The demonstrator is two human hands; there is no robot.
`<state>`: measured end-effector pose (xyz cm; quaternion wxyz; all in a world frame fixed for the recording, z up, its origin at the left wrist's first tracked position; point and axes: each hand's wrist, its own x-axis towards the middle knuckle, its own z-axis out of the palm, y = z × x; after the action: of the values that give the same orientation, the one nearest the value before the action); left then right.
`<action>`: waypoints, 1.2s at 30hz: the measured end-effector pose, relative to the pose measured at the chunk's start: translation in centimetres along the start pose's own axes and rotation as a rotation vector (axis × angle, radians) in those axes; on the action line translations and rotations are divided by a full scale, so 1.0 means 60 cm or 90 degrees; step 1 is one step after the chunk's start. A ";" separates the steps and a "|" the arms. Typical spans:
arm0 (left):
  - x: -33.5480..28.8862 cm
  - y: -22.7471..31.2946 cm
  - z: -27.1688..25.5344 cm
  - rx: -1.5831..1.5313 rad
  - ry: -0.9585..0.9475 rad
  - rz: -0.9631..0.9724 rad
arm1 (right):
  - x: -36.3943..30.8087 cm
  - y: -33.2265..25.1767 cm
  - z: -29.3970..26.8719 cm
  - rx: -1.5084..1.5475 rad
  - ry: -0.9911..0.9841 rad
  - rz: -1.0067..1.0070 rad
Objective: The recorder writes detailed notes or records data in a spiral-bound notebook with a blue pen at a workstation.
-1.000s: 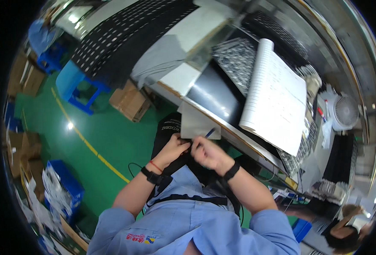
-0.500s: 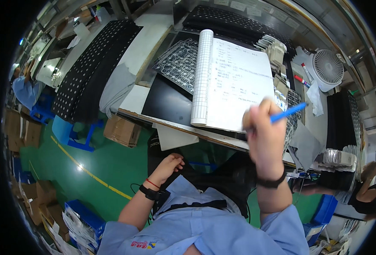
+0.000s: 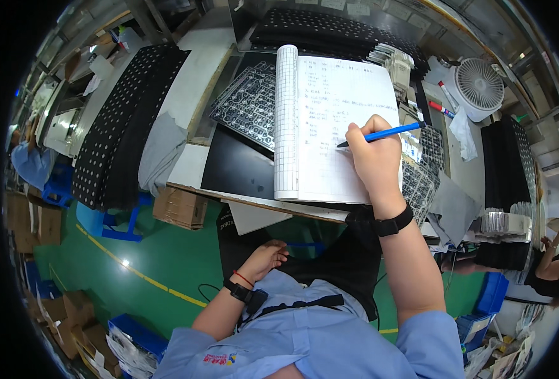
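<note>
Blue pen (image 3: 393, 131) slants through the right grip (image 3: 377, 151), over the open notebook (image 3: 327, 129).

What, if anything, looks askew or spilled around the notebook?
No spill is visible. The patterned panel left of the notebook looks askew, lying at an angle to it, and the grey cloth to its right looks untidy, lying rumpled.

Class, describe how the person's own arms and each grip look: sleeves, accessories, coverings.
Light-blue sleeves end around the elbows. Behind the left grip sit a thin red cord and a black wrist strap; behind the right grip, a black wristband. Neither grip is gloved.
</note>
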<state>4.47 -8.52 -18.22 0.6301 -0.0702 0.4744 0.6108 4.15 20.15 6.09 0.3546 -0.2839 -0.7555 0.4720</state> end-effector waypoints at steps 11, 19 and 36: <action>0.024 -0.005 -0.024 -0.081 -0.009 -0.002 | 0.000 -0.005 0.004 -0.132 -0.017 -0.048; 0.023 -0.005 -0.027 -0.096 -0.016 0.002 | 0.002 -0.001 0.006 -0.104 0.000 -0.041; 0.024 -0.008 -0.029 -0.107 -0.030 0.019 | 0.002 0.006 0.003 -0.116 0.000 -0.064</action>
<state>3.67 -8.81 -20.37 0.6239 -0.1014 0.4071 0.6593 3.98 20.28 5.77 0.3507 -0.2767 -0.8087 0.3827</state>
